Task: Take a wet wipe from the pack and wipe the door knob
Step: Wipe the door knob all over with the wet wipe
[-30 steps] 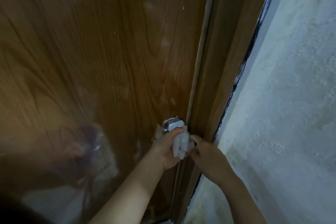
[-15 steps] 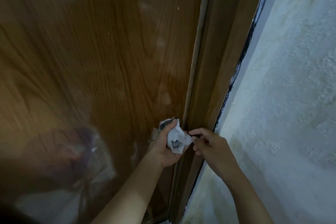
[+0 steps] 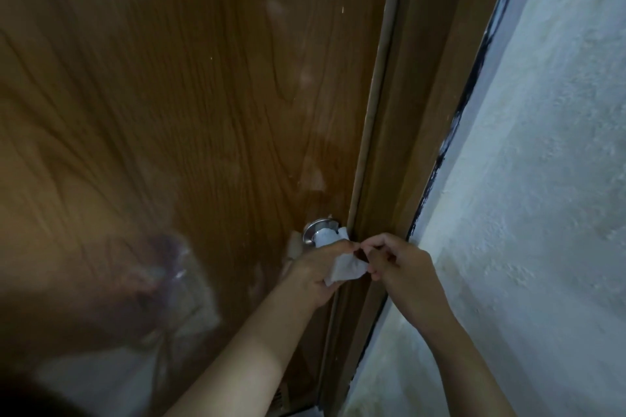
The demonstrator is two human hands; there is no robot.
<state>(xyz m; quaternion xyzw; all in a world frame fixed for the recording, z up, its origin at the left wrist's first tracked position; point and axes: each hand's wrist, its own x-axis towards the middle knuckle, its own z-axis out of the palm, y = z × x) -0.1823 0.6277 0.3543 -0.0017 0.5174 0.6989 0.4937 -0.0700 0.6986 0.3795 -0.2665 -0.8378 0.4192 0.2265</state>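
Wet wipe (image 3: 346,270) on door knob (image 3: 312,232)

The left grip (image 3: 315,269) and right grip (image 3: 401,269) are bare hands on bare forearms (image 3: 237,349), uncovered all the way down to the lower edge of view. A dark blurred patch (image 3: 30,403) in the bottom-left corner may be hair or clothing; which cannot be told.

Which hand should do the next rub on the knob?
Left. The left hand grips the wet wipe wrapped over the door knob; the right hand only pinches its loose edge, off the knob.
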